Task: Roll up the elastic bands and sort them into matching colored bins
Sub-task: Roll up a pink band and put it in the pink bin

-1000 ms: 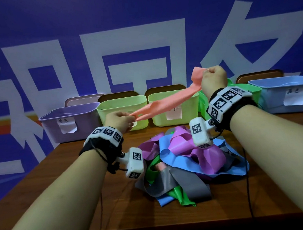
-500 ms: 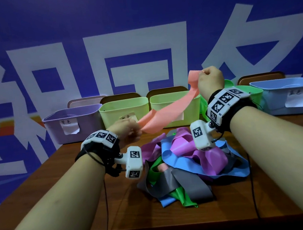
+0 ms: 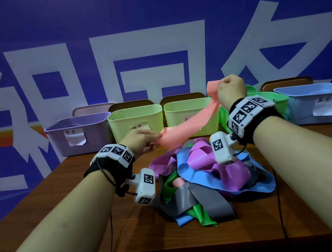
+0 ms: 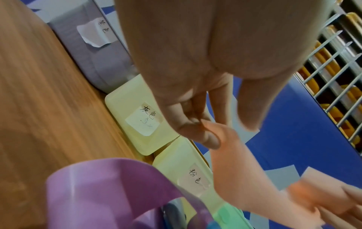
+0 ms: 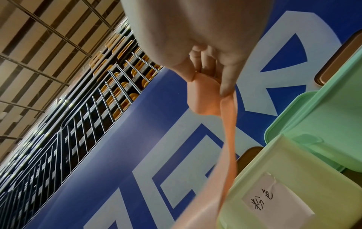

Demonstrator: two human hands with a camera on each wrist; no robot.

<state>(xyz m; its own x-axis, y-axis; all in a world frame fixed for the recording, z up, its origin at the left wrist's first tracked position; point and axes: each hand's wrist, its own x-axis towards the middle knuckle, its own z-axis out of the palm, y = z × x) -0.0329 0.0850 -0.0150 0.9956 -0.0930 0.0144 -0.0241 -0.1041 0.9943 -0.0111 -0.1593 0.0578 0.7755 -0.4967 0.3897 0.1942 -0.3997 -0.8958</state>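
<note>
A pink elastic band (image 3: 191, 125) hangs slack in the air between both hands, above the table. My left hand (image 3: 142, 142) pinches its lower end (image 4: 215, 136) in front of the yellow-green bins. My right hand (image 3: 230, 89) grips the upper end (image 5: 205, 99) in a fist, higher and to the right. Below them lies a tangled pile of bands (image 3: 206, 178) in purple, blue, green, grey and pink. A row of bins stands at the back: purple bin (image 3: 77, 131), two yellow-green bins (image 3: 136, 118) (image 3: 186, 112), green bin (image 3: 269, 100), blue bin (image 3: 315, 100).
The wooden table (image 3: 66, 194) runs to a front edge near me. Paper labels are stuck on the bin fronts. A blue wall with large white characters (image 3: 148, 47) stands right behind the bins. Cables trail from both wrist cameras across the table.
My left hand has dropped and moved right toward the pile, so the stretched pink band has gone slack. My right hand has barely moved and keeps its grip.
</note>
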